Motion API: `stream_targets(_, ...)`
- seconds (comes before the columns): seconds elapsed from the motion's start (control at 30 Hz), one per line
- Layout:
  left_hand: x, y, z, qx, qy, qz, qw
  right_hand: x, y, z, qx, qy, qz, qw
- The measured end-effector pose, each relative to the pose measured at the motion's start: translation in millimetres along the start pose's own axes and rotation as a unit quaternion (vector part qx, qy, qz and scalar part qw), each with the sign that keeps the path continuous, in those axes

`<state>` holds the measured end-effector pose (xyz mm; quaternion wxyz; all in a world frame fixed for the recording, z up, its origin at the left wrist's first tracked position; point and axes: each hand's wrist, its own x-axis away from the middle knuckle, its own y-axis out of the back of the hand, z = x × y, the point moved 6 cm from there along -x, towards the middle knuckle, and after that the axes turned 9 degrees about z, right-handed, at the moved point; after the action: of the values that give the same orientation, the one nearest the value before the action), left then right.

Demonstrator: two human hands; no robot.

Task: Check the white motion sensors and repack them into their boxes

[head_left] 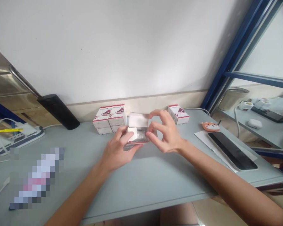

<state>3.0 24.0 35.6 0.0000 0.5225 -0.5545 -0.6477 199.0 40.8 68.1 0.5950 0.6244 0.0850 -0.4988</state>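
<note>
Head view — left hand (pixel 119 147) grips open box (pixel 141 135), right hand (pixel 165 133) spread alongside — stacked boxes (pixel 115 121) illegibly lettered.

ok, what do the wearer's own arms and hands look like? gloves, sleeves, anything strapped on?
Left hand and right hand are both ungloved. Left forearm and right forearm are bare to the frame edge, no sleeves in view. No watch, rings, straps, cables or markings visible on either.
</note>
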Motion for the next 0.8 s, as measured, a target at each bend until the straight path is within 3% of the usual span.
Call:
stream_targets(0.2,3.2,0.4,0.8,-0.091,-0.040,-0.024,0.995,-4.4,-2.6,-9.3,0.012,-0.039,0.029,0.999)
stream_targets(0.33,3.4,0.2,-10.4,-0.190,-0.097,-0.043,0.976,-4.8,-4.9,-10.0,0.063,-0.040,0.041,0.996)
stream_targets(0.43,2.4,-0.1,-18.9,-0.193,-0.126,-0.055,0.972,-1.9,-14.5,-10.2,0.077,-0.040,0.055,0.995)
stream_targets(0.6,3.2,-4.2,-18.6,-0.165,-0.134,-0.052,0.976,5.9,-36.1,-22.4,-0.001,-0.148,0.086,0.985)
stream_targets(0.7,2.3,-10.0,-13.9,-0.154,-0.109,-0.028,0.982,8.5,-47.3,-31.8,-0.046,-0.199,0.120,0.972)
stream_targets(0.8,-1.8,-22.3,-3.5,-0.179,-0.014,0.056,0.982,10.9,-47.8,-53.1,-0.070,-0.269,0.118,0.953)
